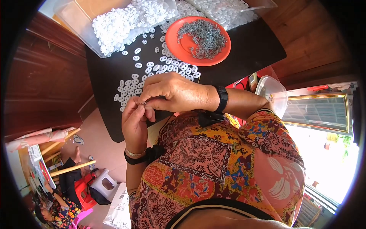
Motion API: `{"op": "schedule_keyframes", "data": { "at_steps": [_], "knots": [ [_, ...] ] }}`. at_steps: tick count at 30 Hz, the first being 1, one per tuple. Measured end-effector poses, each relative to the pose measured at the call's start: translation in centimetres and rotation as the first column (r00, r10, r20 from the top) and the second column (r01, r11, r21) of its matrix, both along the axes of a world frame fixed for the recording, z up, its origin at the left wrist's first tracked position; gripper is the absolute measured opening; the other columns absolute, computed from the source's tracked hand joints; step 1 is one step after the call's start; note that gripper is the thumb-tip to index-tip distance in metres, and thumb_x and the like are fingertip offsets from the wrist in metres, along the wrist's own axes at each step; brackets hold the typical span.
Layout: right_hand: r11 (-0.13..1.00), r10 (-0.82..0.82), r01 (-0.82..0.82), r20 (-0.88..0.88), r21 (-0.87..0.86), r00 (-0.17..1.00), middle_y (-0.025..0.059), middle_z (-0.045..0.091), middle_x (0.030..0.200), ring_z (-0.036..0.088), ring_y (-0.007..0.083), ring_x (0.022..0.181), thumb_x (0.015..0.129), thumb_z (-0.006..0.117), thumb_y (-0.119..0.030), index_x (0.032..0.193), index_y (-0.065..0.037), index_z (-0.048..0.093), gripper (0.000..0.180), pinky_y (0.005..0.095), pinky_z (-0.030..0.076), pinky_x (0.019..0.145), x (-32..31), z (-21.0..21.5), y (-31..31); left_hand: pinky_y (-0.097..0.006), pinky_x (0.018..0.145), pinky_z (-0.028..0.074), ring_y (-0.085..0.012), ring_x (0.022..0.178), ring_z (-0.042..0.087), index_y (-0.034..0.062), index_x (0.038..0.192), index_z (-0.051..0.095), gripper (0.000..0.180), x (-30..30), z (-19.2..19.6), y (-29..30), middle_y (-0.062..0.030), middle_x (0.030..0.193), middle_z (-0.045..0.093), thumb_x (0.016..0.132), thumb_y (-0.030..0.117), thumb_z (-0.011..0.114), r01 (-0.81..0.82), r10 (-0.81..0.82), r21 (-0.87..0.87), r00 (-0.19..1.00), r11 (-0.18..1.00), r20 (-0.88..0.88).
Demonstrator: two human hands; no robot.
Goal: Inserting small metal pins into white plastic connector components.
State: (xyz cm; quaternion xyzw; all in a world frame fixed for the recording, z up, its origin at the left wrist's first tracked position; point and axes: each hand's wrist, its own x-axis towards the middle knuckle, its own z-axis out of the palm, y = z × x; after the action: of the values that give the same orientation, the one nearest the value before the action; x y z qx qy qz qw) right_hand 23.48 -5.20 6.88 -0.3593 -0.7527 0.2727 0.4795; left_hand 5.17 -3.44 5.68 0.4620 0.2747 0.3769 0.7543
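Note:
My left hand (134,119) and my right hand (177,91) meet fingertip to fingertip over the near edge of the black table (244,53). Both are closed in a pinch around something tiny at the fingertips, too covered to make out. Just beyond them lie many small white oval plastic pieces (131,87), each with two holes. An orange plate (173,47) farther back carries a heap of small grey metal pins or screws (206,38); their exact kind is too small to tell.
A clear plastic bin (72,24) heaped with more white pieces stands at the back left, beside a filled bag (228,13). A translucent tub (280,91) is by my right arm. At lower left another person (61,206) sits near a grey stool (103,185).

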Motion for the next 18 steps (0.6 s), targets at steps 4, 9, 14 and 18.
{"op": "schedule_keyframes", "data": {
  "at_steps": [4,9,14,18],
  "knots": [
    [1.0,-0.002,0.002,0.027,-0.004,1.0,0.0084,0.063,0.084,0.064,0.0256,0.076,0.077,0.071,-0.005,0.091,-0.004,0.066,0.015,0.0345,0.051,0.065,0.6,0.9,-0.5,-0.024,0.057,0.038,-0.0118,0.061,0.046,0.0008,0.089,0.052,0.016,0.0,-0.4,0.0,-0.003,0.067,0.048,0.089,0.017,0.051,-0.014,0.016,0.068,0.999,0.998,-0.034],
    [0.956,-0.294,0.281,0.348,0.088,0.89,0.0112,0.064,0.08,0.063,0.031,0.076,0.078,0.064,-0.011,0.082,-0.005,0.064,0.007,0.0396,0.05,0.068,6.8,2.7,0.6,-0.025,0.056,0.037,-0.0126,0.058,0.046,0.0004,0.084,0.053,0.017,-0.4,-0.6,-0.1,-0.0035,0.065,0.048,0.088,0.017,0.051,-0.082,0.101,0.163,0.988,0.983,-0.117],
    [0.889,-0.061,0.395,0.796,-0.231,0.602,0.0136,0.064,0.081,0.062,0.0308,0.077,0.083,0.057,-0.012,0.091,-0.004,0.064,0.014,0.0395,0.047,0.068,14.7,0.1,2.2,-0.025,0.054,0.036,-0.0134,0.057,0.045,0.0004,0.083,0.053,0.013,-0.7,-1.7,0.7,-0.0038,0.064,0.047,0.085,0.013,0.05,-0.145,0.146,0.036,0.988,0.989,-0.041],
    [0.914,-0.162,0.365,0.664,-0.179,0.73,0.0143,0.065,0.086,0.064,0.0288,0.079,0.084,0.057,-0.013,0.096,-0.004,0.065,0.018,0.038,0.049,0.071,16.0,-0.5,4.1,-0.025,0.054,0.036,-0.0138,0.057,0.045,0.0002,0.083,0.054,0.014,-0.7,-1.8,0.6,-0.0039,0.063,0.047,0.085,0.014,0.051,-0.132,0.133,0.037,0.99,0.991,-0.038]
  ]
}}
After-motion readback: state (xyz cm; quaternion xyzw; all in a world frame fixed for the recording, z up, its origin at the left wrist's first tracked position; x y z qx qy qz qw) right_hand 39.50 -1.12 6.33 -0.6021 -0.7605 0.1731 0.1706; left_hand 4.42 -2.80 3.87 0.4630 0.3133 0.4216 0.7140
